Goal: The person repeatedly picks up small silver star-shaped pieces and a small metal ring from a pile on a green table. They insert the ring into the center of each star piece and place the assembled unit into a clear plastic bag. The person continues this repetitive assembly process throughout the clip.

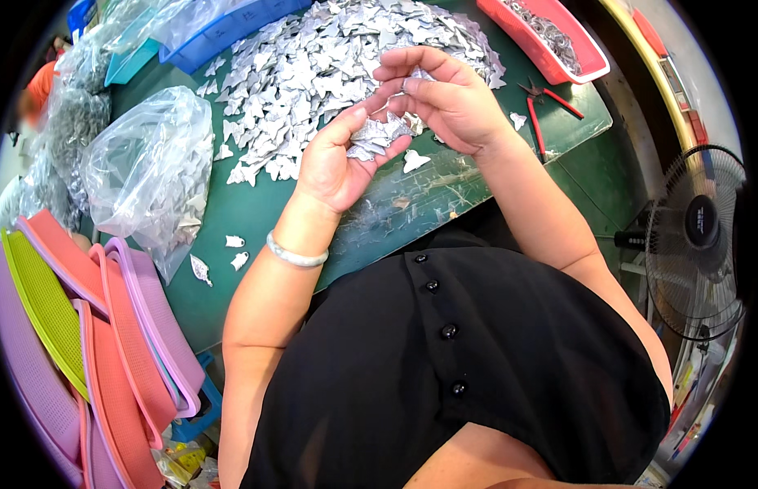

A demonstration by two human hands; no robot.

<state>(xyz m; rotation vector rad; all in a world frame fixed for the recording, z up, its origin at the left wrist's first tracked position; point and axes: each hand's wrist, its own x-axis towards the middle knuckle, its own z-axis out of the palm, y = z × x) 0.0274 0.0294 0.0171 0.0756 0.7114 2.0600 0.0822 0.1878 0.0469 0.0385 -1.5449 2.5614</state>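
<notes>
Several small silvery butterfly-shaped metal pieces (374,138) lie cupped in my left hand (336,163), its fingers curled around them. Close beside it, my right hand (452,102) has its thumb and fingers bent together around another silvery piece (419,74), partly hidden by the fingers. Both hands are above the near edge of a large heap of the same metal pieces (313,65), spread on the green table (371,236). One loose piece (414,160) rests on the table just below my hands.
Red-handled pliers (545,104) and a red bin of metal parts (587,61) are at the right. Left of the heap stand a clear plastic bag of pieces (150,155) and a blue bin (207,49). Stacked coloured baskets (134,326) fill the lower left; a fan (697,236) stands right.
</notes>
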